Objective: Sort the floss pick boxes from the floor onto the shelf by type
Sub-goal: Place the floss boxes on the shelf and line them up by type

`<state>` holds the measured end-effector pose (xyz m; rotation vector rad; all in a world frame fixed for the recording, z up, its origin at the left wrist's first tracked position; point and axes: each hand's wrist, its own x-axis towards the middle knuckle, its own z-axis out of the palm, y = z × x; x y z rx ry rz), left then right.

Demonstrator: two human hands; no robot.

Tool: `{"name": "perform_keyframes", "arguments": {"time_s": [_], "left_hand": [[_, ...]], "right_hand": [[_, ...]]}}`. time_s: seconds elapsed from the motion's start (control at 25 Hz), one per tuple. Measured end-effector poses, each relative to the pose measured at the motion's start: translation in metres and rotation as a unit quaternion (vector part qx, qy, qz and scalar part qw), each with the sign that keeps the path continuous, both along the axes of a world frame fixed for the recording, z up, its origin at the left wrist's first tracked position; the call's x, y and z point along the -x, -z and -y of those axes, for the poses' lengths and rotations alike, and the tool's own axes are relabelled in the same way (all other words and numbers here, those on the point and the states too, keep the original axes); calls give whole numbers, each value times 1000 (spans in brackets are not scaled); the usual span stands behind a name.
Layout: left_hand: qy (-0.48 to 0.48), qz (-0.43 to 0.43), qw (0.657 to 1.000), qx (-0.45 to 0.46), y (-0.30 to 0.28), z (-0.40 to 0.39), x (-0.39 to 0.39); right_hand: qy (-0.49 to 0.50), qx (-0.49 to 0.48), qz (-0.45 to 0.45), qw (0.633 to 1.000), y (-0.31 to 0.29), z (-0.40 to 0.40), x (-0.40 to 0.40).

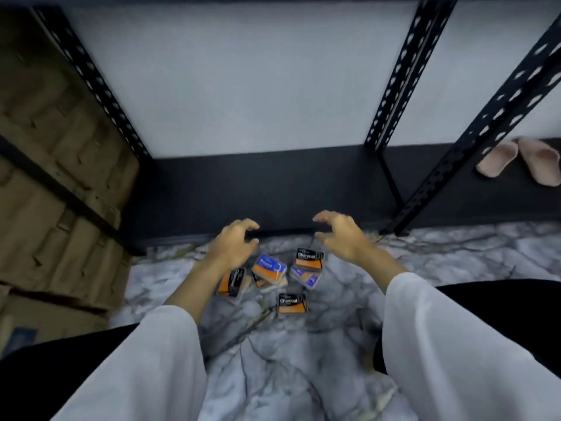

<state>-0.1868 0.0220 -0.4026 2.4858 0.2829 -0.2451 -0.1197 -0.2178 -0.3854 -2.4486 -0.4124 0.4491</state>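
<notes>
both hands empty, fingers loosely curled, hovering above the floss pick boxes on the marble-pattern floor (303, 375). left hand (235, 244) sits just up-left of the blue "round" box (270, 268), which lies tilted on the pile, long axis running down-right. right hand (341, 235) is just up-right of the upper charcoal box (309, 259); second charcoal box (292, 303) lies apart, nearer the body. another black-label box (232, 282) sits by the left wrist. boxes look like small flat rigid plastic, slick. shelf board (258, 183) dark, smooth, just behind the pile. each hand is nearer its own type, i'd say.
</notes>
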Motion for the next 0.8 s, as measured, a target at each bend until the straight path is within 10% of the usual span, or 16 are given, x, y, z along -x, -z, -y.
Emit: {"name": "perform_keyframes", "arguments": {"time_s": [0.56, 0.8], "left_hand": [[-157, -110, 980, -47, 183, -27, 21], [22, -59, 993, -104, 192, -12, -4]], "right_hand": [[-19, 138, -42, 989, 180, -9, -22], [-47, 172, -55, 982, 200, -17, -29]]}}
